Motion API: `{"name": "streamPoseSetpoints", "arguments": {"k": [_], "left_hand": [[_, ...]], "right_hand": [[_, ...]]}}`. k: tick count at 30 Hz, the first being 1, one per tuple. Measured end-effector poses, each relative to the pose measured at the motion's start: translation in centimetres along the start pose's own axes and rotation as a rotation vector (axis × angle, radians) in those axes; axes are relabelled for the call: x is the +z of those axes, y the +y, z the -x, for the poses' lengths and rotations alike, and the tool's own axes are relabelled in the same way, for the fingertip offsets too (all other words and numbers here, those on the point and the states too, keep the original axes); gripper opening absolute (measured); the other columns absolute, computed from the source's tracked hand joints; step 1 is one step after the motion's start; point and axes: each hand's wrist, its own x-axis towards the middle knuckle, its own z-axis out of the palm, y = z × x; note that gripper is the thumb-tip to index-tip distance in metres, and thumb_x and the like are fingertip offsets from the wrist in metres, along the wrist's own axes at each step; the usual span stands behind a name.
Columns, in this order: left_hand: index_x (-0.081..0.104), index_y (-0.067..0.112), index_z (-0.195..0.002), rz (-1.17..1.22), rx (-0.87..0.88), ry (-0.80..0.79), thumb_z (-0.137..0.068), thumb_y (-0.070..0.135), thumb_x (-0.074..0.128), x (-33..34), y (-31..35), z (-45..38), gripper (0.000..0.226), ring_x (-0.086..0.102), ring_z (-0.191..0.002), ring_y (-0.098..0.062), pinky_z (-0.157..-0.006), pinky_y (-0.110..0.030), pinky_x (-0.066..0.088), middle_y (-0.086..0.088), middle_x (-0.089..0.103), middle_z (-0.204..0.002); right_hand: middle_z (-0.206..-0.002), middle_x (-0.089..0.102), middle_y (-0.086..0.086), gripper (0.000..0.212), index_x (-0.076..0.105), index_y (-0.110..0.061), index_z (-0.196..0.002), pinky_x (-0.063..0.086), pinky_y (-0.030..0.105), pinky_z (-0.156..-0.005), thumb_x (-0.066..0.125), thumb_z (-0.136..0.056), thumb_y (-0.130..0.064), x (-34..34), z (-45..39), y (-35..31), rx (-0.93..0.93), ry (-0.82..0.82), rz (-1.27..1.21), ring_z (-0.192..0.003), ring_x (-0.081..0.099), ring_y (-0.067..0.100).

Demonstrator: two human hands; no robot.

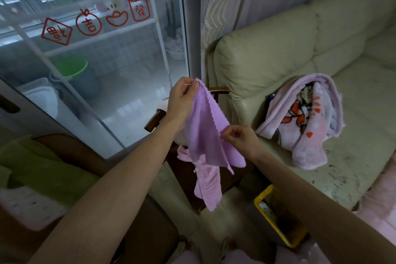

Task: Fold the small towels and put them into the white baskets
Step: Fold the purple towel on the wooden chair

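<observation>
A small purple towel (203, 130) hangs in the air in front of me, over a dark wooden chair (154, 121). My left hand (182, 100) pinches its top corner, held high. Lower and to the right, my right hand (240, 137) pinches the towel's right edge. The cloth droops folded between the two hands. A second pinkish-purple towel (206, 186) lies crumpled on the chair below and hangs over its front. A white basket (23, 210) shows in part at the lower left.
A cream sofa (300, 49) stands to the right with a pink patterned blanket (310, 118) heaped on it. A yellow bin (278, 218) sits on the floor by my right forearm. A glass sliding door (96, 60) with red stickers fills the left. A green cloth (42, 167) lies at the left.
</observation>
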Motion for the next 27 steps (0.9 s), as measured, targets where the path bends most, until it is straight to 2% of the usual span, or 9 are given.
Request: {"name": "streamPoseSetpoints", "arguments": {"k": [3, 6, 8, 12, 14, 16, 19, 22, 27], "left_hand": [[0.059, 0.016, -0.096, 0.014, -0.064, 0.027, -0.097, 0.024, 0.055, 0.1, -0.2, 0.3, 0.009, 0.061, -0.092, -0.012, -0.084, -0.029, 0.050, 0.003, 0.065, -0.092], [0.060, 0.015, -0.095, -0.024, -0.038, -0.045, -0.097, 0.024, 0.054, 0.6, 0.0, 1.1, 0.011, 0.061, -0.084, -0.001, -0.077, -0.017, 0.049, 0.007, 0.065, -0.087], [0.060, 0.014, -0.092, -0.022, -0.005, -0.083, -0.097, 0.021, 0.055, 0.8, 0.5, 1.5, 0.010, 0.059, -0.075, 0.008, -0.072, -0.011, 0.047, 0.010, 0.063, -0.082], [0.060, 0.013, -0.090, 0.020, -0.009, -0.086, -0.097, 0.020, 0.055, 0.6, 1.0, 1.8, 0.011, 0.059, -0.074, 0.008, -0.072, -0.010, 0.046, 0.008, 0.064, -0.083], [0.061, 0.017, -0.091, 0.021, -0.034, -0.067, -0.097, 0.024, 0.055, 0.2, 0.9, 1.8, 0.011, 0.060, -0.082, 0.003, -0.076, -0.014, 0.047, 0.010, 0.065, -0.085], [0.062, 0.019, -0.095, 0.015, -0.064, -0.028, -0.096, 0.027, 0.055, -0.4, 0.5, 1.5, 0.011, 0.061, -0.090, -0.004, -0.080, -0.019, 0.048, 0.010, 0.065, -0.090], [0.061, 0.023, -0.094, 0.055, -0.136, 0.063, -0.096, 0.027, 0.055, -1.4, -0.1, 1.1, 0.008, 0.060, -0.092, -0.010, -0.080, -0.023, 0.047, 0.006, 0.065, -0.095], [0.060, 0.024, -0.092, 0.055, -0.213, 0.161, -0.097, 0.026, 0.054, -2.0, -1.4, 0.9, 0.007, 0.058, -0.094, -0.012, -0.088, -0.029, 0.047, 0.008, 0.062, -0.095], [0.055, 0.020, -0.106, 0.028, -0.374, 0.254, -0.098, 0.028, 0.051, -2.1, -3.3, 0.7, 0.011, 0.057, -0.104, -0.022, -0.094, -0.037, 0.049, -0.002, 0.058, -0.107]], "right_hand": [[-0.091, 0.072, -0.005, 0.015, 0.071, -0.015, -0.083, 0.045, 0.018, -0.083, 0.061, -0.090, -0.006, 0.3, -0.2, 0.5, 0.011, 0.070, 0.001, -0.087, 0.064, 0.002], [-0.106, 0.066, -0.006, 0.010, 0.066, -0.019, -0.098, 0.041, 0.018, -0.085, 0.067, -0.089, -0.018, 1.3, -0.9, 0.5, -0.011, 0.079, 0.013, -0.099, 0.059, 0.007], [-0.115, 0.059, -0.007, 0.032, 0.062, -0.018, -0.114, 0.041, 0.012, -0.083, 0.072, -0.085, -0.028, 2.1, -1.2, 0.4, -0.007, 0.080, 0.014, -0.105, 0.054, 0.007], [-0.103, 0.059, -0.006, 0.034, 0.066, -0.012, -0.112, 0.039, 0.003, -0.069, 0.075, -0.082, -0.026, 2.6, -1.7, -0.1, -0.025, 0.207, 0.055, -0.089, 0.053, 0.005], [-0.083, 0.056, -0.002, 0.011, 0.067, -0.013, -0.086, 0.034, 0.008, -0.061, 0.074, -0.083, -0.023, 2.7, -1.7, -0.4, -0.041, 0.201, 0.108, -0.071, 0.047, 0.007], [-0.068, 0.046, -0.003, 0.025, 0.057, -0.016, -0.065, 0.030, 0.015, -0.055, 0.072, -0.085, -0.018, 2.9, -1.7, -0.4, -0.058, 0.192, 0.120, -0.060, 0.040, 0.007], [-0.072, 0.053, 0.004, 0.020, 0.063, -0.001, -0.076, 0.036, 0.025, -0.059, 0.067, -0.089, -0.016, 2.4, -1.2, -0.2, -0.043, 0.176, 0.177, -0.064, 0.048, 0.015], [-0.094, 0.066, 0.013, 0.019, 0.069, 0.001, -0.097, 0.048, 0.037, -0.078, 0.063, -0.091, -0.016, 1.2, -0.9, 0.5, -0.047, 0.173, 0.218, -0.085, 0.060, 0.024], [-0.090, 0.071, 0.009, 0.024, 0.074, -0.005, -0.093, 0.052, 0.040, -0.078, 0.061, -0.093, -0.025, -0.6, -0.4, 1.4, 0.037, 0.179, 0.197, -0.085, 0.064, 0.025]]}}
